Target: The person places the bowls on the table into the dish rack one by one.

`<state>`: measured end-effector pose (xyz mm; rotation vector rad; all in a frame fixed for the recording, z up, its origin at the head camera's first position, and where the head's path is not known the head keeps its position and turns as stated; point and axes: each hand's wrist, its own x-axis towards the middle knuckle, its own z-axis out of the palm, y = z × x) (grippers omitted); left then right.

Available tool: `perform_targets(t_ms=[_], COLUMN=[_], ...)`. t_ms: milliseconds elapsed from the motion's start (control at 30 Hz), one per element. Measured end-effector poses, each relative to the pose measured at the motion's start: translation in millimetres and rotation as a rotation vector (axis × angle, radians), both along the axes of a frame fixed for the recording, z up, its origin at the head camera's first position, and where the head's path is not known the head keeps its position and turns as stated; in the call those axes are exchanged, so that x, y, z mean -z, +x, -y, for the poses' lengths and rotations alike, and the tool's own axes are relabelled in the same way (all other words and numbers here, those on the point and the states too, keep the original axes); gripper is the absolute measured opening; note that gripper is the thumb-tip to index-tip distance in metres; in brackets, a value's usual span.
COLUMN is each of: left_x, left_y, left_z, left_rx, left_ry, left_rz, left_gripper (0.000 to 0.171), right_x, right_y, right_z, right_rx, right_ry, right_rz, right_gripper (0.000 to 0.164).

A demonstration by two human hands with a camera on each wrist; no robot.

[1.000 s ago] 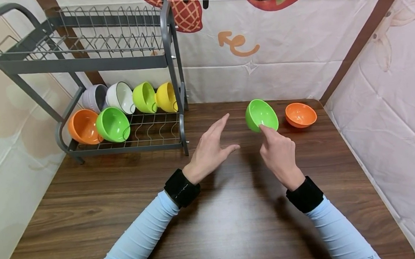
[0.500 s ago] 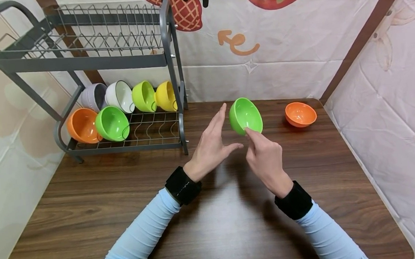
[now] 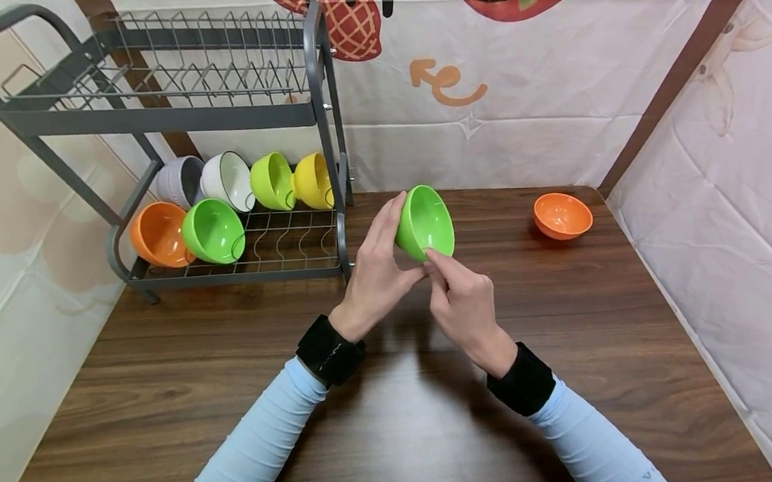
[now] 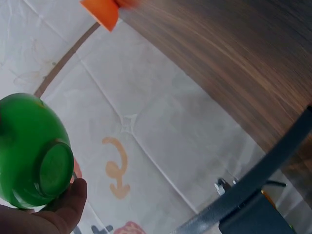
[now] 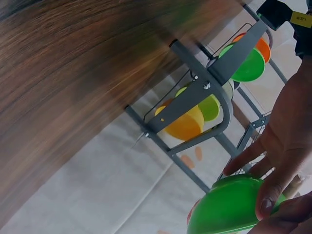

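A light green bowl (image 3: pixel 425 223) is held up above the table, tilted with its hollow toward the head camera. My right hand (image 3: pixel 466 303) pinches its near rim between thumb and fingers. On the bowl's left side lies my left hand (image 3: pixel 377 276), fingers along the outer wall and thumb below, close to the right fingertips. The right wrist view shows the left thumb (image 5: pixel 267 202) against the green bowl (image 5: pixel 226 207). In the left wrist view the green bowl (image 4: pixel 29 151) turns its round foot to the camera, a fingertip beside it.
A grey two-tier dish rack (image 3: pixel 165 120) stands at the left. Its lower tier bears orange (image 3: pixel 157 235), green (image 3: pixel 211 232), purple, white, lime and yellow bowls. An orange bowl (image 3: pixel 562 216) sits upright at the table's back right, near the fabric walls.
My right hand has carried the green bowl leftward to my left hand. The left hand, earlier apart from it with fingers spread, now touches the bowl. The orange bowl stays put.
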<state>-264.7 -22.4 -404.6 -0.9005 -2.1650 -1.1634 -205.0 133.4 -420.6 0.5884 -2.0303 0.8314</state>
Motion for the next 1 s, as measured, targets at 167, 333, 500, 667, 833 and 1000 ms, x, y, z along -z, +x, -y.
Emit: perform_targets(t_ms=[167, 333, 500, 667, 833, 1000], left_x=[-3.8, -7.9, -12.3, -18.1, -24.6, -22.9], left_y=[2.7, 6.7, 10.6, 15.2, 20.2, 13.2], left_z=[12, 28, 51, 83, 123, 158], left_rx=[-0.023, -0.045, -0.097, -0.178, -0.286, -0.379], left_ry=[-0.019, -0.018, -0.050, -0.056, -0.016, -0.007], left_rz=[-0.017, -0.042, -0.045, -0.048, -0.051, -0.011], left_gripper=[0.109, 0.106, 0.106, 0.113, 0.120, 0.117], right_x=[1.2, 2.4, 1.9, 9.7, 26.4, 35.1], right_y=[-3.4, -7.9, -12.5, -19.8, -27.3, -36.1], right_z=[11, 22, 32, 42, 46, 49], right_rx=[-0.035, -0.092, -0.167, -0.193, -0.205, -0.194], right_ry=[0.012, 0.039, 0.088, 0.112, 0.155, 0.269], right_rz=[0.017, 0.044, 0.068, 0.072, 0.133, 0.265], right_gripper=[0.022, 0.026, 0.033, 0.042, 0.047, 0.053])
